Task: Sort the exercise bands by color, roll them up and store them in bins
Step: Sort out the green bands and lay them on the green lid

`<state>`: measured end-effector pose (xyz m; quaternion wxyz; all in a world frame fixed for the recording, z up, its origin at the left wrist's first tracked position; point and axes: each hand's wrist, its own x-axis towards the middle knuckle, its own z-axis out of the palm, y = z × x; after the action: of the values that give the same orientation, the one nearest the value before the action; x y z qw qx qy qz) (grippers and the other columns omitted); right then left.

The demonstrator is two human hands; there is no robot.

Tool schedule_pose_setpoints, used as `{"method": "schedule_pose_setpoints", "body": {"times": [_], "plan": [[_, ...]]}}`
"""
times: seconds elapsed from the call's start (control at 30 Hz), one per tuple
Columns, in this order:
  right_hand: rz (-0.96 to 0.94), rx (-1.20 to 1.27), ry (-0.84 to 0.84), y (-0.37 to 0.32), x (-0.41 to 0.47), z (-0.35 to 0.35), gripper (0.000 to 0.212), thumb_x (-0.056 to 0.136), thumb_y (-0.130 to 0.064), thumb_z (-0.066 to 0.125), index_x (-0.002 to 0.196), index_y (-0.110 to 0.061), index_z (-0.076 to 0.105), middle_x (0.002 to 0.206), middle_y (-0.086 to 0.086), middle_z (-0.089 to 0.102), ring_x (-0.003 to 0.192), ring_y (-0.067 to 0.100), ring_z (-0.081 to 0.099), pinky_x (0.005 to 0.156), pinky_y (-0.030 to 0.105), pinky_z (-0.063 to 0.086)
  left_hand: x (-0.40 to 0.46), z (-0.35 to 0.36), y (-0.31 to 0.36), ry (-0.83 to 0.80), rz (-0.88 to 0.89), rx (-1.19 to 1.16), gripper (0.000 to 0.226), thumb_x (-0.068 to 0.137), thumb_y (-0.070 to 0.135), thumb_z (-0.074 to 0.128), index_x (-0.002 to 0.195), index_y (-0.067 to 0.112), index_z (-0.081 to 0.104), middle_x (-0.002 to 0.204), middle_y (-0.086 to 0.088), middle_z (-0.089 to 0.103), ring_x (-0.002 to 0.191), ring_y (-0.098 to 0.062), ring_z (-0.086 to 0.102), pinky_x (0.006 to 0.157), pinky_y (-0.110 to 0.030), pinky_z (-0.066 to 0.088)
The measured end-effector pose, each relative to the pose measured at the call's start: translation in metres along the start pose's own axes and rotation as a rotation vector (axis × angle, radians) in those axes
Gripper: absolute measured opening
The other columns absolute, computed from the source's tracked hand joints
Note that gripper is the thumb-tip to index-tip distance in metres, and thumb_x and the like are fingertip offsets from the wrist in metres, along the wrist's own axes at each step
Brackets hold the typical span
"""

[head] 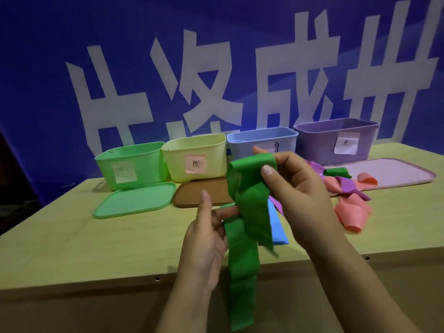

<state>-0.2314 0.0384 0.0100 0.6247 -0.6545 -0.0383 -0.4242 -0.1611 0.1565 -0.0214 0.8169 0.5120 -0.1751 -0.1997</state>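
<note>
A long green band (249, 207) hangs between my hands above the table's front edge. My right hand (300, 193) pinches its upper end between thumb and fingers. My left hand (206, 234) holds the band lower down with its fingers; the tail drops below the table edge. A blue band (278, 229) lies on the table behind the green one. Pink bands (353, 212), purple bands (348, 186) and another green band (336, 173) lie in a heap at the right. Four bins stand in a row at the back: green (134, 169), yellow (194, 157), blue (262, 140), purple (336, 140).
A green lid (134, 200) lies in front of the green bin, a brown lid (192, 193) in front of the yellow one, and a pink lid (394, 171) at the right. A blue banner with large white characters (216, 68) rises behind the wooden table (72, 243).
</note>
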Motion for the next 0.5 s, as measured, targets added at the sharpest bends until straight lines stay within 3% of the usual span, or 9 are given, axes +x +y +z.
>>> {"method": "schedule_pose_setpoints", "body": {"times": [0.1,0.23,0.3,0.37,0.43,0.5], "plan": [[-0.005,0.013,-0.084,0.009,-0.013,0.000,0.014,0.091,-0.006,0.054,0.094,-0.015,0.063,0.122,-0.010,0.063,0.108,0.004,0.061,0.078,0.020,0.053,-0.002,0.000,0.002,-0.100,0.030,-0.018,0.053,0.065,0.063,0.052,0.079,0.020,0.079,0.085,-0.012,0.075,0.078,-0.019,0.072,0.069,-0.034,0.057],[0.042,-0.130,-0.171,0.014,-0.027,-0.004,0.004,0.089,-0.005,0.058,0.092,-0.004,0.060,0.127,-0.015,0.060,0.106,0.012,0.063,0.084,0.040,0.055,-0.003,0.000,0.003,-0.156,0.033,-0.083,0.045,0.070,0.057,0.053,0.089,0.025,0.078,0.096,-0.010,0.075,0.087,-0.020,0.071,0.075,-0.035,0.056],[0.017,-0.237,-0.180,0.013,-0.033,-0.008,0.004,0.087,-0.003,0.060,0.084,-0.004,0.058,0.127,-0.016,0.060,0.103,0.016,0.063,0.083,0.046,0.054,-0.003,-0.001,0.003,-0.145,0.061,-0.092,0.038,0.072,0.049,0.057,0.088,0.021,0.078,0.094,-0.011,0.075,0.084,-0.018,0.071,0.070,-0.031,0.057],[-0.020,-0.306,-0.179,0.011,-0.038,-0.011,0.008,0.086,-0.004,0.063,0.080,-0.009,0.062,0.124,-0.016,0.060,0.105,0.008,0.061,0.080,0.039,0.055,-0.002,-0.001,0.001,-0.114,0.100,-0.046,0.024,0.077,0.031,0.060,0.078,0.018,0.079,0.080,-0.008,0.075,0.070,-0.013,0.070,0.059,-0.023,0.055],[-0.065,-0.393,-0.176,0.009,-0.042,-0.016,0.003,0.083,-0.012,0.066,0.080,-0.014,0.067,0.116,-0.014,0.062,0.104,0.001,0.060,0.073,0.022,0.054,-0.001,-0.002,0.001,-0.078,0.143,0.012,0.025,0.083,0.013,0.057,0.070,0.014,0.078,0.069,-0.007,0.072,0.060,-0.012,0.067,0.052,-0.020,0.052],[-0.043,-0.426,-0.208,0.006,-0.044,-0.021,0.006,0.079,-0.023,0.070,0.079,-0.017,0.068,0.100,-0.011,0.066,0.093,0.001,0.063,0.068,0.014,0.050,-0.001,-0.003,0.004,-0.068,0.192,0.040,0.022,0.081,0.011,0.058,0.069,0.012,0.077,0.068,-0.007,0.071,0.061,-0.013,0.066,0.053,-0.020,0.052]]}}
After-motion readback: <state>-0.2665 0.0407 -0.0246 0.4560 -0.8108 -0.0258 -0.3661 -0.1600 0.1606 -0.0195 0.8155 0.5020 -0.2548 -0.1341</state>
